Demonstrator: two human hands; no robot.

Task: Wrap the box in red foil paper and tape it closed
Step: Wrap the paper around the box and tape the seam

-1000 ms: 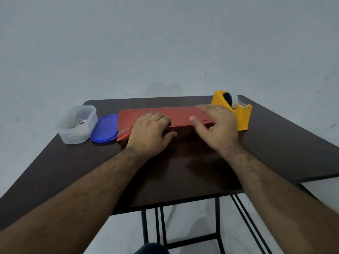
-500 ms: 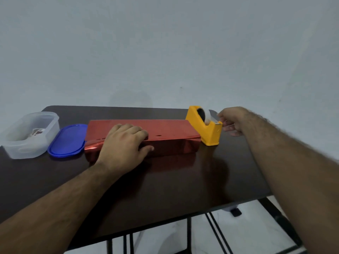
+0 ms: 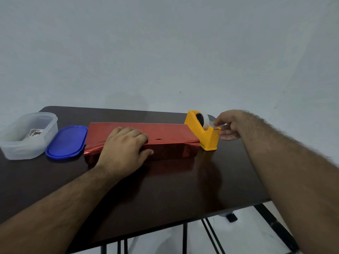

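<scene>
left of box (image 3: 165, 136) — blue lid (image 3: 67, 142), tub (image 3: 27, 134)

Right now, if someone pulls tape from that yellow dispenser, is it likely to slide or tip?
Probably not much. The yellow dispenser has a broad wedge base flat on the table, so tipping looks unlikely. The tabletop is glossy, so it might slide if it is light; its weight cannot be told. The right hand pinches at the tape by the cutter; nothing steadies the body.
</scene>
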